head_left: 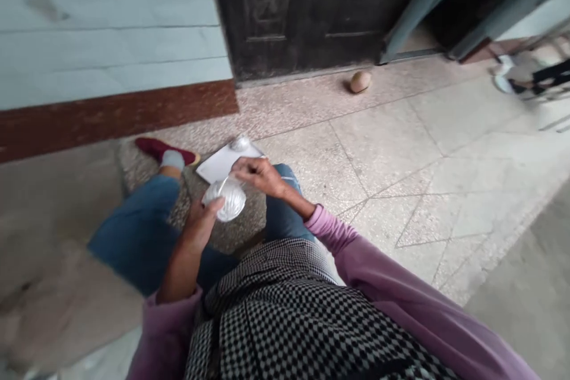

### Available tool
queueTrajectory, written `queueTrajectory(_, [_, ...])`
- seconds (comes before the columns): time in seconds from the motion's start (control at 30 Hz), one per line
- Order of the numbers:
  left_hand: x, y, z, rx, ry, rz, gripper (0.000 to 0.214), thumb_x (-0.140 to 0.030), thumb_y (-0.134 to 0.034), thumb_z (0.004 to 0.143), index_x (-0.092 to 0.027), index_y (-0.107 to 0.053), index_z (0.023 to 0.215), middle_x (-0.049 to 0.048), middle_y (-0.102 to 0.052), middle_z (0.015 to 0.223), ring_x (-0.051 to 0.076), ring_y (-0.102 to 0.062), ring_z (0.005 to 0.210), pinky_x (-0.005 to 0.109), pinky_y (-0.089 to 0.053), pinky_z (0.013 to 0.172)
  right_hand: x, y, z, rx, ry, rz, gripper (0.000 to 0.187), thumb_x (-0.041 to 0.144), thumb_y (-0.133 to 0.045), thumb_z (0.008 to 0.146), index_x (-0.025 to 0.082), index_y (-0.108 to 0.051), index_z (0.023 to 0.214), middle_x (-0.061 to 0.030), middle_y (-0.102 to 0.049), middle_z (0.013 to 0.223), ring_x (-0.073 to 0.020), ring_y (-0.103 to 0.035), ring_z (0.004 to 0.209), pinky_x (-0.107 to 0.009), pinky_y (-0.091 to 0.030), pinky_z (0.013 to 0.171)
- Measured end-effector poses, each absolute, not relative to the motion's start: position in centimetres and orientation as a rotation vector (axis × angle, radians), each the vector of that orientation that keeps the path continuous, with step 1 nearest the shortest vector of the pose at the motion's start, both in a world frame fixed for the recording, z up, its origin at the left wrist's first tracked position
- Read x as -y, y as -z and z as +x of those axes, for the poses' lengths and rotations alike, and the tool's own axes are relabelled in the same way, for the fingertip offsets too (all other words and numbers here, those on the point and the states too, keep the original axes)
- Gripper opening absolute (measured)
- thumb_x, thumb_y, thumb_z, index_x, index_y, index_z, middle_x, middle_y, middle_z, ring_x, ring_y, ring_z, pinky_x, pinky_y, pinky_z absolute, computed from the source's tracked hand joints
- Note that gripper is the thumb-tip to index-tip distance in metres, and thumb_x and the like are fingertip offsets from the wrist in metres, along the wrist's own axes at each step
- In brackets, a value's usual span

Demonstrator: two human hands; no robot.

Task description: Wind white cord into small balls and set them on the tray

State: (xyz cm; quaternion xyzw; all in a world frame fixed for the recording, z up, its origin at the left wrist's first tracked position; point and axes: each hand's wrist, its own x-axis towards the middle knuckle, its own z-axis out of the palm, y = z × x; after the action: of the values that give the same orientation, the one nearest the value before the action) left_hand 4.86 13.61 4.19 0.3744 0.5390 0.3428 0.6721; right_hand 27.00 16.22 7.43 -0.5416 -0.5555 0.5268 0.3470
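My left hand is closed around the lower left side of a shiny white ball of yarn, with the thumb lying over its front. Curved ridges run across the ball, like wound strands. Just above it, my right hand has its fingers pinched together; a thin white strand seems to run from them down to the ball. Beyond both hands, a white flat sheet or board lies low between my legs. At its far edge sits another shiny whitish bundle, too blurred to name.
A dark wooden door stands ahead, with a roundish tan object on the speckled floor before it. My red shoe is at the left. A blurred rack-like thing stands far right.
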Motion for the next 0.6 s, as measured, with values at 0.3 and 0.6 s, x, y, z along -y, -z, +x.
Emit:
queueTrajectory(0.3, [-14.0,-5.0,0.8,-1.380,-0.930,1.126,0.093,-0.064,-0.112,0.067,-0.015,-0.080,0.139,0.0136,-0.085,0.129,0.040,-0.078,0.128,0.053,-0.064,0.124,-17.4,-10.1,29.1,1.810,-1.373,-1.111,0.051,0.050,-0.082,0.131,0.020,-0.082,0.090,0.0045,-0.063,0.077,-0.0095,-0.059,0.079,-0.025,-0.046,0.076])
queueTrajectory(0.6, [-14.5,-7.8,-1.6,-1.605,-0.920,1.894,0.089,-0.015,-0.110,0.064,-0.008,-0.080,0.148,0.0248,-0.083,0.156,0.053,-0.067,0.153,0.074,-0.034,0.153,-15.2,-7.1,31.1,1.238,-2.032,-1.190,0.069,0.083,-0.090,0.119,0.024,-0.069,0.087,0.0146,-0.031,0.061,-0.0073,-0.027,0.053,-0.021,-0.030,0.051])
